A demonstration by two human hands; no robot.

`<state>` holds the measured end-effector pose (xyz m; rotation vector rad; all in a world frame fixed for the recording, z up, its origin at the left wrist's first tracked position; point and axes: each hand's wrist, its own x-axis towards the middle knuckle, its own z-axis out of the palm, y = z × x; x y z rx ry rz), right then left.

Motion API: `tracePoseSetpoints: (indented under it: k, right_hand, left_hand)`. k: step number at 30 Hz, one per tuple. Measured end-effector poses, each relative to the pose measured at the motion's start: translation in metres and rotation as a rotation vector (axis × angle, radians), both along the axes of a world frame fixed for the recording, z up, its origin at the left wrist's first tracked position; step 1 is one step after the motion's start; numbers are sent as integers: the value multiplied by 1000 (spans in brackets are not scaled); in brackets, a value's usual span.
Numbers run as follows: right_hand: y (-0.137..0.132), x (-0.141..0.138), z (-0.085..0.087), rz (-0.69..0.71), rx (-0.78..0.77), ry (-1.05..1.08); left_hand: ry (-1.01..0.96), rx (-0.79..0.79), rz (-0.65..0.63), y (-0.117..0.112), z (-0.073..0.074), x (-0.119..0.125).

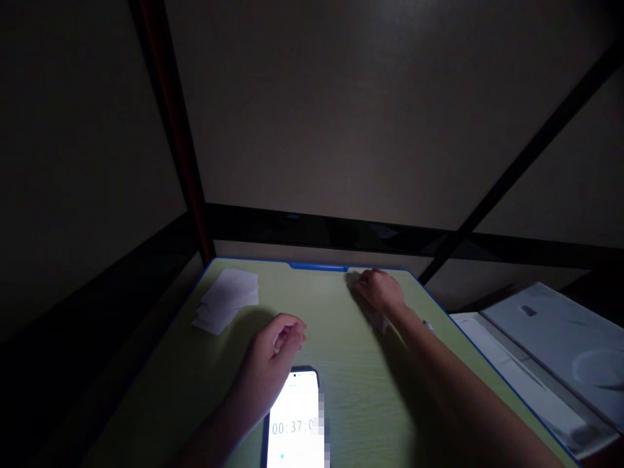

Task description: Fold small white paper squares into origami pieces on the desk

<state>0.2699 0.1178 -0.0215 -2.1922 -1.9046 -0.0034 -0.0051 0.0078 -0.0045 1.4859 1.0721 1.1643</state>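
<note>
Has small pale scraps [379, 323] on the table [336, 344], beyond the phone [296, 422] and to its right. Reaches past these with the right hand [379, 289], fingers curled down onto the tabletop, farther from the phone. Holds the left hand [275, 344] well apart from the right, loosely curled, just beyond the phone's upper left corner. Cannot tell, in such dim light, whether either is closed on anything. Reads 00:37 on the phone's lit screen. Has overlapping white sheets [229, 292] beyond the phone to its left, and a flat pale box [560, 338] well to its right.
</note>
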Motion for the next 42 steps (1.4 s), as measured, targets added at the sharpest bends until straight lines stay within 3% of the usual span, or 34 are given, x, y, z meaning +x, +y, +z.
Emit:
tracePoseSetpoints:
  k: [13, 20, 24, 29, 36, 42]
  right_hand:
    - [19, 22, 3, 20, -55, 521]
    - [13, 14, 4, 86, 88, 748]
    - [-4, 1, 12, 173, 228, 820]
    - [-43, -30, 31, 280, 279, 914]
    - [-101, -79, 53, 442, 103, 1091]
    - [-113, -97, 54, 520, 21, 1128]
  left_hand:
    - [2, -45, -15, 0, 0, 1]
    - [5, -29, -36, 0, -1, 1]
    - [7, -31, -44, 0, -1, 0]
    - [34, 48, -9, 0, -4, -1]
    - [113, 119, 25, -2, -1, -3]
    - [79, 111, -26, -3, 6, 0]
